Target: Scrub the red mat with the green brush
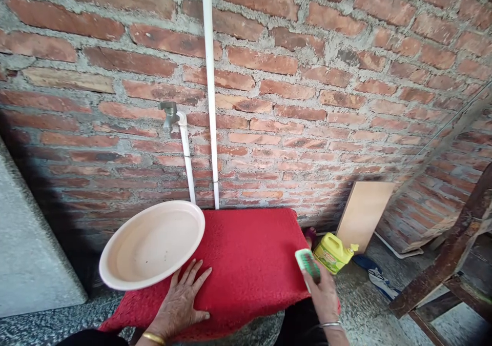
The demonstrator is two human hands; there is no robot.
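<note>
A red cloth [246, 253] covers a low bench or table in front of me. Spread flat on its front left part is my left hand [183, 297], fingers apart, fingertips close to the rim of a pale pink basin [154, 248]. The basin rests on the cloth's left end and overhangs it, with a few dark specks inside. At the right edge of the cloth, my right hand [323, 292] is closed around a green-and-white scrub brush [307, 264]. Its lower part is hidden by my fingers.
A tap [169, 115] on a white pipe is fixed to the brick wall [269, 79] behind. On the floor at right are a yellow jug [332, 253], a leaning board [365, 212], and blue slippers [380, 282]. A wooden frame [442, 248] stands farther right; a grey slab [31, 243] at left.
</note>
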